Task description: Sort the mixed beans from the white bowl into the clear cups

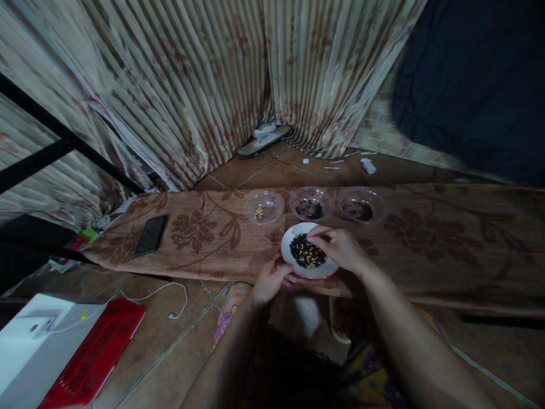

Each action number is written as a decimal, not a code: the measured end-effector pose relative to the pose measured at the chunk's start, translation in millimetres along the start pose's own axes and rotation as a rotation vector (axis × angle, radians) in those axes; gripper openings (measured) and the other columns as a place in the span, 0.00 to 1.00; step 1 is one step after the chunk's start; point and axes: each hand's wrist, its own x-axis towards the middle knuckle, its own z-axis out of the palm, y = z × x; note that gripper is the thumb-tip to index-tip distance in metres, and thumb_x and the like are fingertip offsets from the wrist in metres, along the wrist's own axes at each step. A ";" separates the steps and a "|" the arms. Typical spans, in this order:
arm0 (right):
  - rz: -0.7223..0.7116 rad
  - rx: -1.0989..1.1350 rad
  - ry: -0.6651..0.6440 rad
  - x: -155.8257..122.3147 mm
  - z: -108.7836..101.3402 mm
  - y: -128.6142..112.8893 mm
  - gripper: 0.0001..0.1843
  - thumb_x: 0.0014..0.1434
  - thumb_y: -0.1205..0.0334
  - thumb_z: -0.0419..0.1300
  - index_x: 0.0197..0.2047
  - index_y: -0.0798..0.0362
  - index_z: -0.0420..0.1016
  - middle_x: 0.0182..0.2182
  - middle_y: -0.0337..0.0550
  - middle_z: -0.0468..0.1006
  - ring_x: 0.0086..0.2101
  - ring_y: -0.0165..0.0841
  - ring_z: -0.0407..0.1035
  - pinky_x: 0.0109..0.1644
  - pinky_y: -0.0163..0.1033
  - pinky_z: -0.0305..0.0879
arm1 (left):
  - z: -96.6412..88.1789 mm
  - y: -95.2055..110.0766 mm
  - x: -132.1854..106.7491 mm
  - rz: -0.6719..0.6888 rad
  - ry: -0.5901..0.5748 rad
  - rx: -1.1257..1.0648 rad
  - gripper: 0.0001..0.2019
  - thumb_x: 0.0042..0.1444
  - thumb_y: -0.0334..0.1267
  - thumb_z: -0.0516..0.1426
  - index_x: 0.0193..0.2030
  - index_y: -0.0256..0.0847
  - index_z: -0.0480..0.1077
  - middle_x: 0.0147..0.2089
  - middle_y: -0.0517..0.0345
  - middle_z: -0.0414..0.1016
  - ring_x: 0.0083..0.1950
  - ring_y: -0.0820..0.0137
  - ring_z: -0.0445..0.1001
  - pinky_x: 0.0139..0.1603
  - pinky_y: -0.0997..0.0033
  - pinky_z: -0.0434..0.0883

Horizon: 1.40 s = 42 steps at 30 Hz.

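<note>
A white plate [298,229] with a red rim rests on the cloth-covered bench, holding a mix of black and pale yellow beans or grains [307,251]. My left hand [272,279] grips the plate's near left edge, thumb at the rim. Over the plate's far right side, my right hand [340,247] is closed in a pinch on a thin, dark tool [320,232]; its kind is too small to make out. Behind the plate stand three clear plastic bowls: the left bowl [276,210] has pale yellow pieces, the middle bowl [303,213] black ones, the right bowl [347,211] dark reddish ones.
A brown floral cloth [443,244] covers the long, narrow bench. A phone [151,234] lies at its left. On the tiled floor are a red basket [96,355], a white box [29,335] and a cable [186,295]. Striped curtains [191,85] hang behind.
</note>
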 end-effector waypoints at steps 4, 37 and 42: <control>-0.008 0.000 0.002 0.4 2.0 -0.5 0.15 0.60 0.53 0.57 0.33 0.52 0.80 0.38 0.44 0.82 0.34 0.36 0.75 0.38 0.38 0.69 | 0.0 0.1 0.1 -0.001 0.000 -0.002 0.18 0.49 0.41 0.61 0.45 0.34 0.67 0.32 0.56 0.75 0.27 0.75 0.74 0.26 0.79 0.69; -0.007 0.070 0.044 2.7 8.1 2.9 0.13 0.59 0.53 0.58 0.34 0.53 0.80 0.33 0.42 0.81 0.29 0.33 0.74 0.34 0.35 0.67 | 0.2 0.2 1.6 -0.012 0.009 0.007 0.17 0.49 0.40 0.61 0.44 0.35 0.66 0.30 0.59 0.73 0.26 0.74 0.73 0.24 0.77 0.68; 0.021 0.066 0.040 3.1 7.1 2.2 0.14 0.59 0.52 0.58 0.34 0.53 0.80 0.34 0.42 0.82 0.31 0.34 0.74 0.34 0.36 0.66 | -0.1 -1.1 1.4 -0.011 0.004 0.005 0.17 0.49 0.40 0.60 0.44 0.34 0.66 0.30 0.59 0.73 0.26 0.74 0.73 0.25 0.78 0.68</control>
